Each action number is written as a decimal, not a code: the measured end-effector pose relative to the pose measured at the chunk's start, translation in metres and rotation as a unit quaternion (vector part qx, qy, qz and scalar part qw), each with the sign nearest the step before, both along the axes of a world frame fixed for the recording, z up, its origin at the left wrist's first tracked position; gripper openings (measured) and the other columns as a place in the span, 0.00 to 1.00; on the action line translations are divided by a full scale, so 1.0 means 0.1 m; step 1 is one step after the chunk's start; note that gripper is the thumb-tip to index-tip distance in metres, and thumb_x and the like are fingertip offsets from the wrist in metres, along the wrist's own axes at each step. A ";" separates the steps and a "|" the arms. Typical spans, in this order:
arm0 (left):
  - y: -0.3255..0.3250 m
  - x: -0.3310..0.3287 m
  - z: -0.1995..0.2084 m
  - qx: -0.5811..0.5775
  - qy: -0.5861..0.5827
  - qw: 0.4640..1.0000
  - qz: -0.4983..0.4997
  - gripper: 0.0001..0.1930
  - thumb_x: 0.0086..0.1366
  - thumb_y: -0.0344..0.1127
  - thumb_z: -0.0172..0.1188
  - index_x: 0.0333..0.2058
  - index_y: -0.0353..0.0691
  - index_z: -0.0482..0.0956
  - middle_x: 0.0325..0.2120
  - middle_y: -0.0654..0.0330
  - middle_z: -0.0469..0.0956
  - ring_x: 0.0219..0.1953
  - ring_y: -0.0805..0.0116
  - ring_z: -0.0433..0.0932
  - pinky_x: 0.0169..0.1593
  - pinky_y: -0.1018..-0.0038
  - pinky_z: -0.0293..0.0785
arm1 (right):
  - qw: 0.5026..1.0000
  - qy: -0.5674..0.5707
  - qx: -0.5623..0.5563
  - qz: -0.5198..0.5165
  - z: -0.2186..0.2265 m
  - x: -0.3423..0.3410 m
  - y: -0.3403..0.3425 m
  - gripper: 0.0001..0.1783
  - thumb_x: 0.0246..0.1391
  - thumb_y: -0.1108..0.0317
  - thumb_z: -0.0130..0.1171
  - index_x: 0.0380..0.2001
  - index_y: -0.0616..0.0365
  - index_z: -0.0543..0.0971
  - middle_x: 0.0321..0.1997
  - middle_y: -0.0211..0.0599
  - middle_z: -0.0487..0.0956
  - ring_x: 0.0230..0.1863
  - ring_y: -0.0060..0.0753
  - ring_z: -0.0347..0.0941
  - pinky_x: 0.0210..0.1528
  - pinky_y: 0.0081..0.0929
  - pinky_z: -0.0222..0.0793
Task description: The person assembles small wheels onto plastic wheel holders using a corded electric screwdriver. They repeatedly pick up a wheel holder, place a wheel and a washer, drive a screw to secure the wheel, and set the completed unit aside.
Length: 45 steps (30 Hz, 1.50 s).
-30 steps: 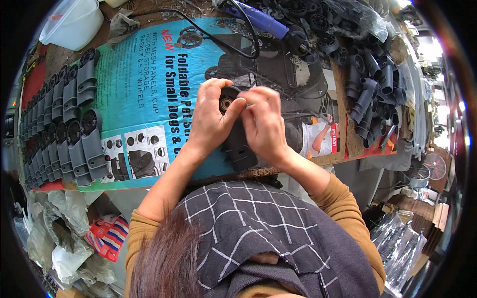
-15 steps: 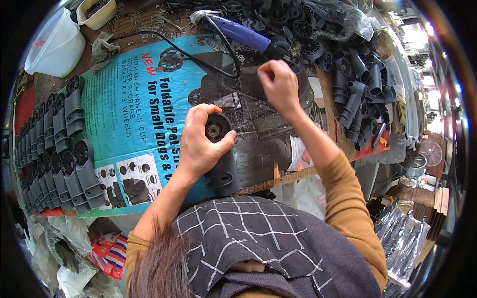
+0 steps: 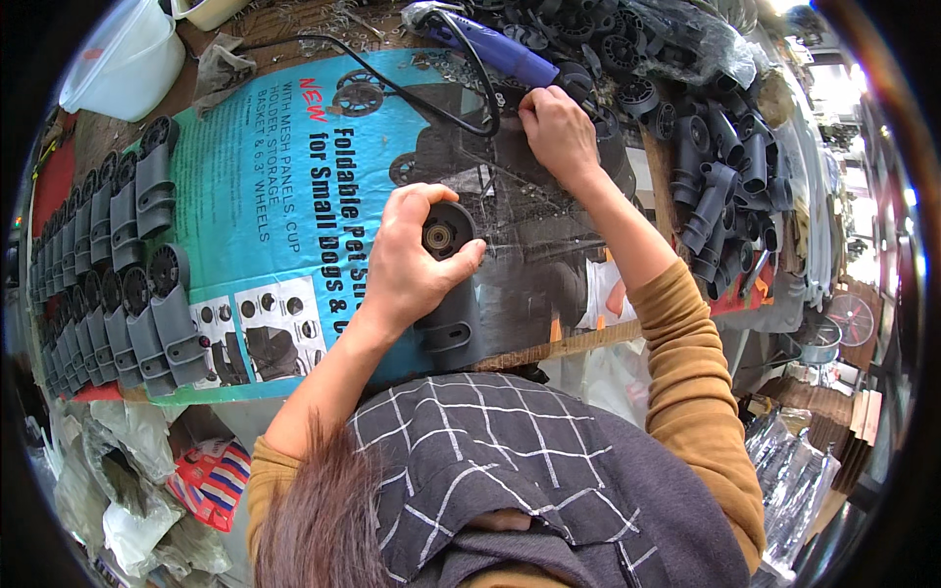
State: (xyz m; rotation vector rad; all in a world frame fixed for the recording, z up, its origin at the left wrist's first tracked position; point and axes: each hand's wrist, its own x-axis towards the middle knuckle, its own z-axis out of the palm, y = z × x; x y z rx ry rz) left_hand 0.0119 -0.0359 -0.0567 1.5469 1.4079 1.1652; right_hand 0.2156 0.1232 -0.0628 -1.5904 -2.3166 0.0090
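Observation:
My left hand [image 3: 407,260] is wrapped round a dark grey plastic wheel housing [image 3: 453,338] lying on the printed sheet. Its thumb and fingers curl about the round black end, where a metal bearing [image 3: 438,236] shows in the middle. To the right and farther off, my right hand [image 3: 564,137] has its fingers bent together just below the nose of a blue-purple power screwdriver [image 3: 502,57]. Whatever lies between those fingertips is hidden.
Rows of grey wheel housings [image 3: 162,328] stand at the left. Loose grey housings [image 3: 720,191] pile up at the right, with black wheels [image 3: 637,95] behind. A black cable [image 3: 392,90] loops across the blue sheet [image 3: 235,147]. A white tub [image 3: 127,69] sits at the far left.
My right hand has moved away from me, closer to the screwdriver's nose. The left hand keeps its hold on the wheel housing. The whole view has shifted slightly.

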 end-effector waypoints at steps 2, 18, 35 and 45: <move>-0.01 0.00 0.00 -0.002 -0.004 1.000 0.002 0.26 0.46 0.38 0.71 0.44 0.38 0.74 0.43 0.52 0.72 0.45 0.55 0.74 0.50 0.66 0.73 | 0.999 0.031 0.012 0.003 0.02 -0.01 0.00 0.07 0.55 0.66 0.57 0.32 0.59 0.79 0.35 0.42 0.78 0.40 0.48 0.76 0.43 0.42 0.73; -0.03 0.00 -0.06 0.023 0.000 1.000 0.014 0.31 0.46 0.39 0.73 0.47 0.37 0.70 0.44 0.50 0.71 0.46 0.52 0.74 0.49 0.63 0.73 | 0.951 0.247 -0.172 0.065 0.52 -0.35 -0.83 0.07 0.48 0.67 0.61 0.29 0.59 0.81 0.27 0.40 0.77 0.29 0.36 0.75 0.33 0.31 0.72; -0.01 0.00 -0.08 0.031 0.014 0.999 0.011 0.29 0.49 0.43 0.73 0.45 0.38 0.69 0.45 0.49 0.70 0.47 0.50 0.73 0.49 0.62 0.72 | 0.994 0.103 -0.027 -0.011 0.45 -0.17 -0.50 0.06 0.51 0.69 0.63 0.32 0.58 0.83 0.29 0.36 0.80 0.29 0.30 0.78 0.35 0.26 0.72; -0.02 0.03 -0.09 0.036 0.000 0.999 0.018 0.28 0.51 0.42 0.74 0.46 0.38 0.71 0.49 0.50 0.67 0.54 0.53 0.66 0.56 0.65 0.66 | 0.992 0.089 -0.077 0.037 0.26 -0.29 -0.20 0.06 0.50 0.66 0.62 0.28 0.57 0.80 0.33 0.39 0.78 0.39 0.45 0.76 0.42 0.39 0.71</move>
